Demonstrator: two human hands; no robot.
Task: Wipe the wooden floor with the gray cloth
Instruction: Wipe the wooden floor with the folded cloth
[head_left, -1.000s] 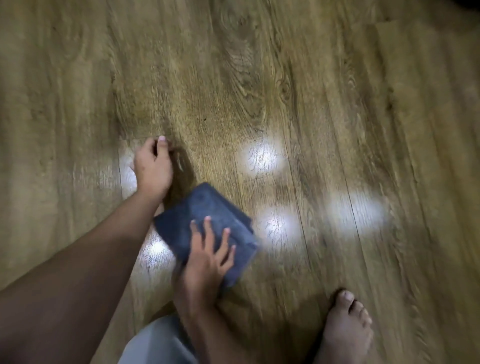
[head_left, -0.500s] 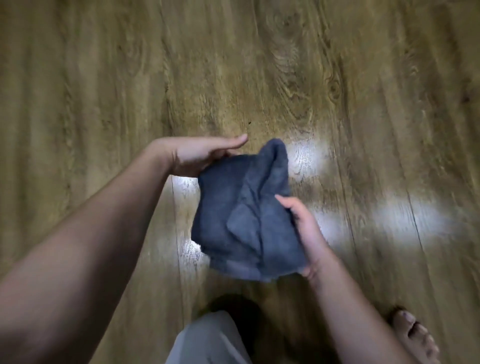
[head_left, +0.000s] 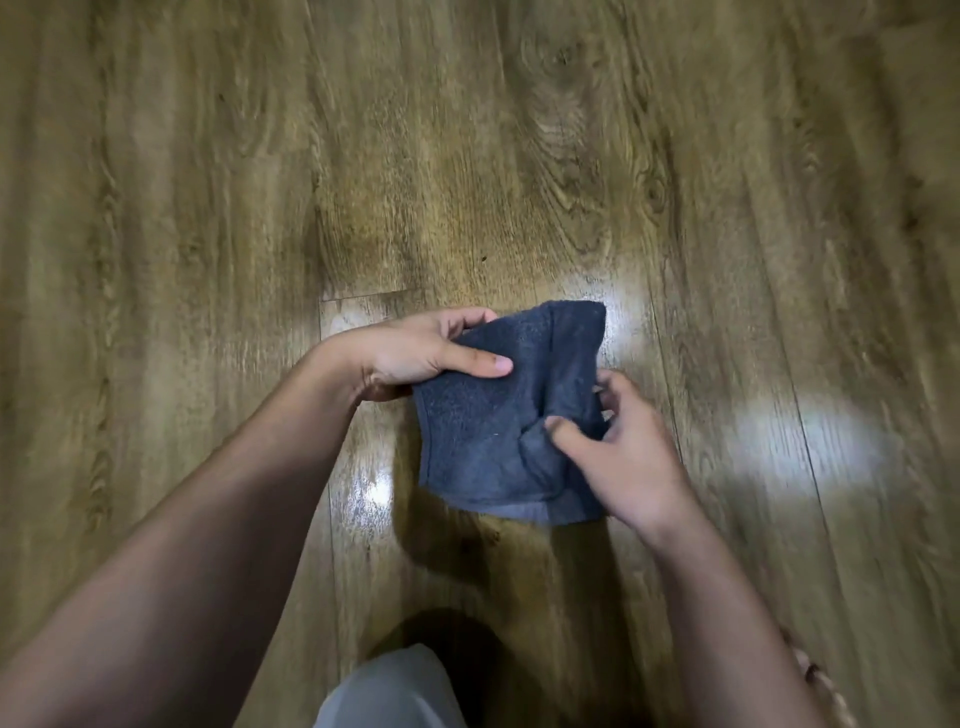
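The gray cloth (head_left: 498, 415) hangs in the air above the wooden floor (head_left: 467, 156), folded loosely with a crease down its right side. My left hand (head_left: 415, 353) grips its upper left edge, thumb lying across the front. My right hand (head_left: 618, 457) pinches the right fold between thumb and fingers. The cloth's shadow falls on the boards just below it.
Bright light patches (head_left: 800, 441) shine on the glossy boards to the right and behind the cloth. My knee in pale fabric (head_left: 389, 691) shows at the bottom edge, and the toes of my bare foot (head_left: 815, 680) sit at the lower right.
One second ago my right hand pressed the cloth flat on the floor while the left rested on the boards. Both hands have since lifted the cloth and now hold it more spread out.
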